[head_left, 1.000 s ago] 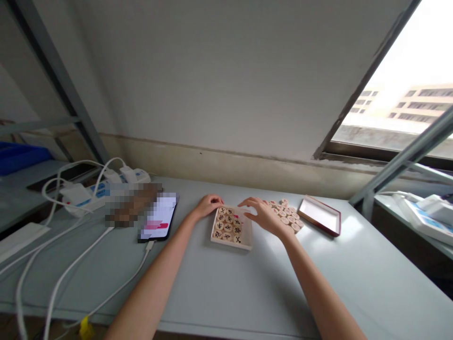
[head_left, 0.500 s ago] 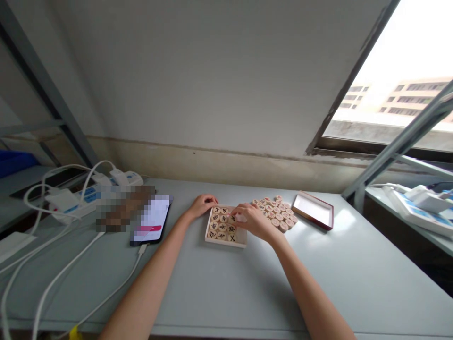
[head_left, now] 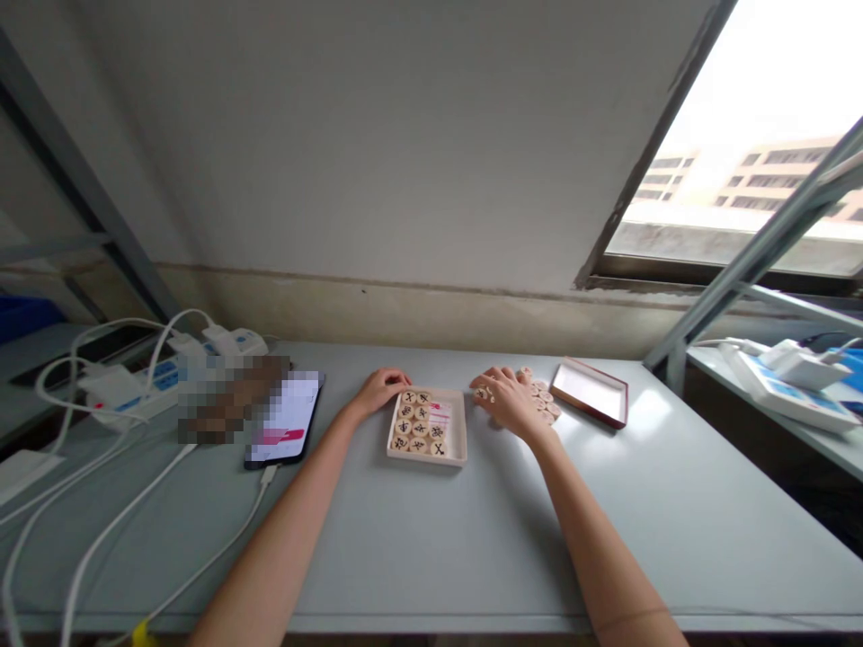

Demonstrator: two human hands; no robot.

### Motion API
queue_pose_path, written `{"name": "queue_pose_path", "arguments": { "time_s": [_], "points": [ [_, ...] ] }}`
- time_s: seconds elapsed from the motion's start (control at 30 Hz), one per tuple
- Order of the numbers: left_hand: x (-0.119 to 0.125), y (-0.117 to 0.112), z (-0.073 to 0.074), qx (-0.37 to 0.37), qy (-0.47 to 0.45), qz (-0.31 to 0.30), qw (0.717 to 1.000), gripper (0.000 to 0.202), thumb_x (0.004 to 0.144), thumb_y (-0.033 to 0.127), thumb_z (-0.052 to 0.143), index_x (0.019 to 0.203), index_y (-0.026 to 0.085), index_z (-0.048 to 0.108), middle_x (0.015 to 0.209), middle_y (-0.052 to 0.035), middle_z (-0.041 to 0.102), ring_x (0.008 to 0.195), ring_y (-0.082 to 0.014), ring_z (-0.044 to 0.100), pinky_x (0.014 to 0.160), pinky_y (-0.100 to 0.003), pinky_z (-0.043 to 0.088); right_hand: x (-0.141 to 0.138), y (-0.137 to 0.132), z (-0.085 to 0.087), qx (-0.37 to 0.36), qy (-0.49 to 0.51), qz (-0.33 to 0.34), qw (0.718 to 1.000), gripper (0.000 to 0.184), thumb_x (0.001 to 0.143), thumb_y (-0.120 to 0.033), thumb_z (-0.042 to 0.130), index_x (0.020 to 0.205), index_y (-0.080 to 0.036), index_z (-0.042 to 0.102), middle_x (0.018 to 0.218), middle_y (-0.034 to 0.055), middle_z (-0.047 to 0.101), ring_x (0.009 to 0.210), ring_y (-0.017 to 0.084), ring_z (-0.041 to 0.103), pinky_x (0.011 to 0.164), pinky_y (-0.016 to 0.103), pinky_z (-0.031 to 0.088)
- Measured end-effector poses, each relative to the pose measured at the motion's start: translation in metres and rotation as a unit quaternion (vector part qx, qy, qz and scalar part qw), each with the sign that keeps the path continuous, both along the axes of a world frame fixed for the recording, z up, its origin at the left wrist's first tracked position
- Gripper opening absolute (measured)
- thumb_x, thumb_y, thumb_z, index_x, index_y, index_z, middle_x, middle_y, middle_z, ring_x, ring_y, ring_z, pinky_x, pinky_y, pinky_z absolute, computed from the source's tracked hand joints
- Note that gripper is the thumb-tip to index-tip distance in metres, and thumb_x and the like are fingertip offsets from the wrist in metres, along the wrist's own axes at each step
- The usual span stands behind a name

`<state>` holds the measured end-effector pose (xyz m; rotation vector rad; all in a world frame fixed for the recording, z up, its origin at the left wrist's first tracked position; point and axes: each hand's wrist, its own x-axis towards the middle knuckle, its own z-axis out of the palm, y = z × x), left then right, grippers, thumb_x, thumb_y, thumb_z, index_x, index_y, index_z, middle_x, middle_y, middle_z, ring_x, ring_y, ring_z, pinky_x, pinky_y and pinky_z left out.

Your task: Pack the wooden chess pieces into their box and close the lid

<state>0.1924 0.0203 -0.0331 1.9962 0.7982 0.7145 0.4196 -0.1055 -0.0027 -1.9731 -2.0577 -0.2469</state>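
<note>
A shallow pale wooden tray (head_left: 426,460) lies on the grey table, holding several round wooden Chinese chess pieces with black characters. A strip of pink-marked tray floor shows at its right side. My left hand (head_left: 381,391) rests flat on the table with its fingertips just beside the tray's far left corner, holding nothing. My right hand (head_left: 505,402) lies over a pile of loose wooden pieces (head_left: 543,395), hiding most of it. One piece (head_left: 482,393) sits at its fingertips, apparently not gripped.
A box lid with a red edge (head_left: 590,393) lies right of the pile. To the left are a lit phone (head_left: 284,418) on a white cable, a pixelated brown patch (head_left: 233,400) and a power strip (head_left: 162,382). A metal shelf frame (head_left: 742,305) stands at the right.
My right hand has moved off the tray, rightward onto the loose pile. My left hand stays by the tray. The whole view has drifted slightly.
</note>
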Motion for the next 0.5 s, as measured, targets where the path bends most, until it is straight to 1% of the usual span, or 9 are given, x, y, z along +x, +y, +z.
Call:
{"name": "queue_pose_path", "arguments": {
  "time_s": [0.07, 0.13, 0.17, 0.2, 0.27, 0.33, 0.37, 0.43, 0.5],
  "points": [
    [0.0, 0.0, -0.001, -0.002, -0.006, 0.002, 1.0, 0.013, 0.063, 0.023, 0.048, 0.058, 0.014, 0.057, 0.074, -0.0037, 0.062, 0.073, -0.0155, 0.054, 0.069, -0.024, 0.04, 0.0, 0.001, 0.001, 0.001, 0.002, -0.007, 1.0, 0.016, 0.077, -0.025, 0.049, 0.088, -0.025, 0.061, 0.091, 0.0054, 0.058, 0.088, 0.022, 0.045, 0.079, 0.038, 0.025],
    [0.0, 0.0, 0.0, -0.004, -0.009, 0.004, 1.0, 0.013, 0.062, 0.023, 0.048, 0.057, 0.014, 0.056, 0.075, -0.0038, 0.061, 0.073, -0.0155, 0.054, 0.069, -0.024, 0.039, -0.002, 0.0, 0.004, 0.003, 0.025, -0.005, 1.0, 0.018, 0.076, -0.023, 0.05, 0.091, -0.025, 0.061, 0.093, 0.0056, 0.058, 0.089, 0.022, 0.045, 0.079, 0.038, 0.026],
    [0.0, -0.001, 0.0, -0.005, -0.009, 0.005, 1.0, 0.013, 0.062, 0.023, 0.047, 0.057, 0.014, 0.055, 0.074, -0.0039, 0.061, 0.073, -0.0155, 0.054, 0.069, -0.024, 0.039, -0.005, -0.001, 0.007, -0.001, 0.046, 0.009, 0.999, 0.02, 0.076, -0.023, 0.051, 0.094, -0.025, 0.06, 0.095, 0.0052, 0.058, 0.09, 0.022, 0.046, 0.08, 0.037, 0.027],
    [0.0, -0.001, 0.001, -0.005, -0.009, 0.004, 1.0, 0.013, 0.062, 0.024, 0.047, 0.057, 0.014, 0.055, 0.074, -0.004, 0.061, 0.072, -0.0155, 0.053, 0.069, -0.024, 0.039, -0.009, -0.002, 0.01, -0.009, 0.071, 0.034, 0.997, 0.022, 0.076, -0.023, 0.051, 0.096, -0.025, 0.059, 0.097, 0.0046, 0.057, 0.091, 0.021, 0.046, 0.08, 0.036, 0.029],
    [0.0, -0.003, 0.002, -0.007, -0.013, 0.002, 1.0, 0.013, 0.061, 0.024, 0.048, 0.056, 0.014, 0.055, 0.073, -0.0042, 0.061, 0.072, -0.0156, 0.053, 0.069, -0.024, 0.039, -0.02, -0.005, 0.015, -0.044, 0.121, 0.107, 0.986, 0.023, 0.076, -0.024, 0.052, 0.099, -0.025, 0.057, 0.099, 0.0034, 0.057, 0.093, 0.019, 0.047, 0.08, 0.033, 0.031],
    [0.001, -0.004, 0.004, -0.009, -0.021, 0.005, 1.0, 0.013, 0.061, 0.025, 0.048, 0.056, 0.014, 0.055, 0.073, -0.0041, 0.06, 0.072, -0.0158, 0.053, 0.069, -0.025, 0.039, -0.033, -0.008, 0.019, -0.099, 0.147, 0.177, 0.968, 0.024, 0.075, -0.024, 0.054, 0.098, -0.027, 0.057, 0.101, 0.0021, 0.057, 0.095, 0.018, 0.048, 0.08, 0.031, 0.032],
    [0.001, -0.005, 0.005, -0.009, -0.024, 0.008, 1.0, 0.013, 0.061, 0.025, 0.049, 0.056, 0.014, 0.054, 0.072, -0.004, 0.06, 0.071, -0.0158, 0.053, 0.069, -0.025, 0.039, -0.039, -0.01, 0.019, -0.125, 0.149, 0.197, 0.961, 0.025, 0.073, -0.022, 0.055, 0.097, -0.027, 0.058, 0.101, 0.0016, 0.057, 0.096, 0.018, 0.049, 0.081, 0.031, 0.032],
    [0.001, -0.006, 0.005, -0.007, -0.025, 0.012, 1.0, 0.013, 0.061, 0.026, 0.049, 0.056, 0.014, 0.054, 0.07, -0.0036, 0.06, 0.071, -0.0158, 0.053, 0.068, -0.025, 0.039, -0.049, -0.011, 0.018, -0.155, 0.143, 0.202, 0.956, 0.027, 0.07, -0.019, 0.058, 0.095, -0.028, 0.058, 0.101, 0.0008, 0.058, 0.098, 0.019, 0.049, 0.081, 0.032, 0.032],
    [0.001, -0.005, 0.005, -0.005, -0.024, 0.014, 1.0, 0.013, 0.061, 0.026, 0.049, 0.056, 0.014, 0.054, 0.069, -0.0036, 0.059, 0.07, -0.0159, 0.053, 0.068, -0.025, 0.039, -0.056, -0.011, 0.016, -0.157, 0.135, 0.182, 0.961, 0.025, 0.069, -0.018, 0.058, 0.092, -0.027, 0.059, 0.099, 0.0007, 0.059, 0.096, 0.019, 0.05, 0.08, 0.032, 0.032]
  ]
}}
